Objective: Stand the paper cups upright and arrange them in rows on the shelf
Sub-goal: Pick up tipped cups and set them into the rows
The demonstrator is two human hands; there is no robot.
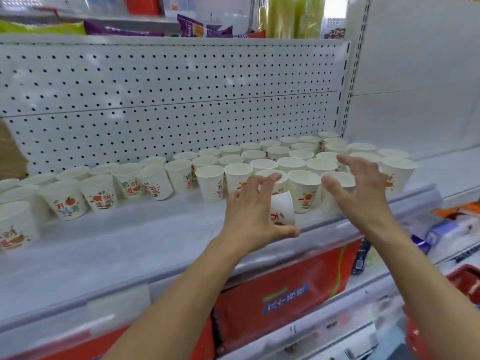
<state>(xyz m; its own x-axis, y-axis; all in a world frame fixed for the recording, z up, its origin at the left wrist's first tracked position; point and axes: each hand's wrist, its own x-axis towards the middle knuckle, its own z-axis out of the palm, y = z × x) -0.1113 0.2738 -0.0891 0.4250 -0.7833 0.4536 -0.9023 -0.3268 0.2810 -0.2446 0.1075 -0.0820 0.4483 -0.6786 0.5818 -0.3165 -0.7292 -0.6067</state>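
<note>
A person's two bare arms reach toward a pale grey shop shelf (pixel 124 245) backed by white pegboard (pixel 181 94). Dozens of white paper cups (pixel 304 179) with red, orange and green print stand upright in close rows toward the shelf's right end. Along the back edge toward the left end they stand more loosely, some leaning. Near the front edge, one tipped cup (pixel 282 209) sits base-up, its print upside down. The left hand (pixel 253 213) is spread around it, thumb under its rim; whether it grips is unclear. The right hand (pixel 363 189) hovers just beside, fingers wide and curved over the front-row cups, holding nothing.
</note>
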